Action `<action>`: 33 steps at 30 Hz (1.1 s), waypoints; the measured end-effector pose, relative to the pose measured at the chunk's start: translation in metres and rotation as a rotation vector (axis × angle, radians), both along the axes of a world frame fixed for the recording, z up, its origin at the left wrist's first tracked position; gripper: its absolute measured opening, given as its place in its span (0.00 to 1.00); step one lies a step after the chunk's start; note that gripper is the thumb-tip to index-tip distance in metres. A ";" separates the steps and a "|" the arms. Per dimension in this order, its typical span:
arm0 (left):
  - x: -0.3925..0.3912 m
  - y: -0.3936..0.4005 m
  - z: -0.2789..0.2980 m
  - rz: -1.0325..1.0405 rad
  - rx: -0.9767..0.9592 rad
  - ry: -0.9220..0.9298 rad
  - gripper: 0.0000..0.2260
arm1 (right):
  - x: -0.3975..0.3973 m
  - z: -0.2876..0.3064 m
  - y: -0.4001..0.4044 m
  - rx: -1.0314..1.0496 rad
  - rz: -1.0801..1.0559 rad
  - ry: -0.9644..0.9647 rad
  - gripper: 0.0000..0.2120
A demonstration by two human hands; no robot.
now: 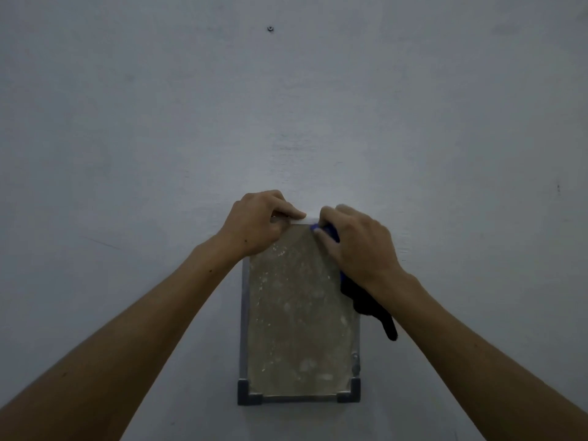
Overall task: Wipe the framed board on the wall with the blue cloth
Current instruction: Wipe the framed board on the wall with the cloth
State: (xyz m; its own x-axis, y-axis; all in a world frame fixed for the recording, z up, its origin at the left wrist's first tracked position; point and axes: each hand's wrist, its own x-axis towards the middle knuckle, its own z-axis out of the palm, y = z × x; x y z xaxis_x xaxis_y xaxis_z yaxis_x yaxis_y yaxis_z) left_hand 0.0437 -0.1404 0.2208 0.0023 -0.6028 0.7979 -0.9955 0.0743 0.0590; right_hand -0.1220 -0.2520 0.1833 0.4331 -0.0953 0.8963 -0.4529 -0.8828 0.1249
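Two bare forearms are seen rising from the lower corners toward a framed board (299, 316) mounted upright on a pale grey wall (127, 122). At the board's upper left corner the left hand (254, 224) is placed, its fingers curled over the top edge of the frame so that the grip is closed on the frame itself. At the upper right corner the right hand (356, 246) is pressed against the board, its grip clenched around a blue cloth (369, 300); a bright blue fold is visible at the fingertips, and a darker tail is left hanging below the wrist, overlapping the frame's right side. A mottled, speckled, tan surface is shown between the hands and down to the lower edge. Dark corner pieces are fitted at the two lower corners of the frame. High on the wall, well apart from the board, a small screw (270, 28) is set.
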 end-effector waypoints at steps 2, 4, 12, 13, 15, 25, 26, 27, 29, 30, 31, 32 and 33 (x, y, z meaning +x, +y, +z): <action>0.000 0.001 0.000 -0.001 0.010 -0.002 0.12 | 0.000 0.000 -0.001 -0.018 0.033 0.043 0.07; -0.001 0.002 0.001 -0.007 0.010 0.007 0.12 | -0.002 -0.004 0.000 -0.026 0.092 0.207 0.07; 0.001 0.010 0.005 -0.006 -0.055 0.054 0.08 | 0.002 0.005 0.003 -0.076 0.050 0.168 0.07; 0.002 0.011 0.004 0.000 -0.075 0.061 0.08 | 0.001 -0.003 0.005 -0.075 0.059 0.212 0.06; 0.005 0.012 0.000 0.001 -0.106 0.064 0.08 | -0.001 -0.011 0.006 -0.064 0.061 0.306 0.07; 0.031 0.020 0.001 -0.022 0.023 0.047 0.12 | 0.005 -0.014 0.010 -0.053 0.061 0.222 0.06; 0.031 0.021 0.001 -0.030 0.025 0.055 0.11 | 0.005 -0.014 0.010 -0.032 0.057 0.230 0.06; 0.031 0.021 0.003 -0.038 0.021 0.068 0.11 | 0.006 -0.010 0.009 -0.011 0.044 0.195 0.07; 0.032 0.022 0.003 -0.046 0.000 0.105 0.10 | 0.009 -0.005 0.008 0.040 0.007 0.042 0.08; 0.033 0.023 0.002 -0.045 -0.017 0.118 0.09 | 0.013 -0.006 0.010 0.069 -0.010 -0.052 0.08; 0.033 0.024 0.002 -0.047 -0.034 0.127 0.09 | 0.018 -0.010 0.014 0.095 -0.024 -0.132 0.08; 0.033 0.025 0.001 -0.051 -0.046 0.136 0.09 | 0.024 -0.017 0.019 0.118 -0.027 -0.182 0.07; 0.033 0.027 0.001 -0.055 -0.051 0.143 0.09 | 0.032 -0.025 0.026 0.139 -0.013 -0.198 0.07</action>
